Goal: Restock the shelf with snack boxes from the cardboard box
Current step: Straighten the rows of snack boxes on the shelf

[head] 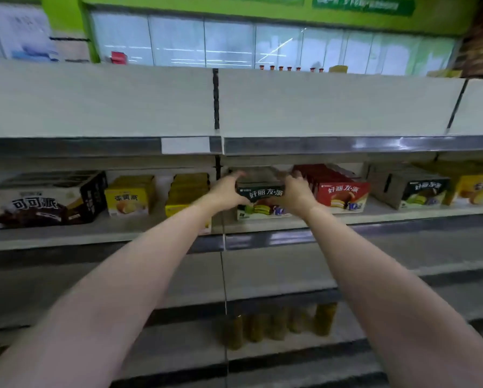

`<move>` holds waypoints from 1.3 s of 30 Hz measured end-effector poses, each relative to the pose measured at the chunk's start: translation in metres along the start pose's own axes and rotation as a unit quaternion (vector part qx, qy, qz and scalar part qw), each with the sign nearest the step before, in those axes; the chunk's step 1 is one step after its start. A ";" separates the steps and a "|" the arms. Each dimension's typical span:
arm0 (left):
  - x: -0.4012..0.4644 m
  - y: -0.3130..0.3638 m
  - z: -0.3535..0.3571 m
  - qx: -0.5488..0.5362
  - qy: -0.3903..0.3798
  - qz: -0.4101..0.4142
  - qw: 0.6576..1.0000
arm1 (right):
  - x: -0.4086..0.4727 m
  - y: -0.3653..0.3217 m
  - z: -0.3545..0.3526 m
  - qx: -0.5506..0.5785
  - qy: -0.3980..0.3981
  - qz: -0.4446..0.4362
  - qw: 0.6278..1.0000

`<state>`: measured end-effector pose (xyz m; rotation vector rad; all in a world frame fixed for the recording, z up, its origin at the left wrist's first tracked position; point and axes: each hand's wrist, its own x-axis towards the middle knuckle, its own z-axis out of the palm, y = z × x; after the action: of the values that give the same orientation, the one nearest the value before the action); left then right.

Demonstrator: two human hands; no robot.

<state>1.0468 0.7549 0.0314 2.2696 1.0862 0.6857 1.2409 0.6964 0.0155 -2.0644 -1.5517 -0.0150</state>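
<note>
Fingers of the left hand [229, 189] curl over the top left edge of the dark green snack box [260, 198], thumb low against its front; the right hand [295, 190] mirrors this on the box's right edge, so both hands hold the one box between them. The box sits on the middle shelf [262, 224], just right of the dark upright post [217, 175], its printed front facing out.

The step in hand looks like seating this box in its row. Done well, it means sliding it straight back with even pressure from both sides, keeping the front square to the shelf lip, and letting go only once its base lies flat.

Room is tight on the right: the red snack boxes [335, 191] stand just beside the right hand, and the knuckles may brush them. To the left, beyond the post, are yellow boxes [188, 191], a further yellow box [129, 196] and a large dark cocoa-pie carton [44, 200]. Further right sits another green-fronted carton [419, 190]. The shelf above hangs low over the hands, limiting lift. Jars [279, 323] stand blurred on a lower shelf. The cardboard box is out of view
</note>
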 end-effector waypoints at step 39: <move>0.149 -0.049 0.017 -0.467 0.147 -0.210 0.846 | 0.219 0.114 0.073 0.528 -0.127 0.179 0.821</move>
<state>1.1126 0.8975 0.0195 1.0758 1.0087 1.0856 1.3926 0.9003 -0.0220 -1.3885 -0.8826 1.0541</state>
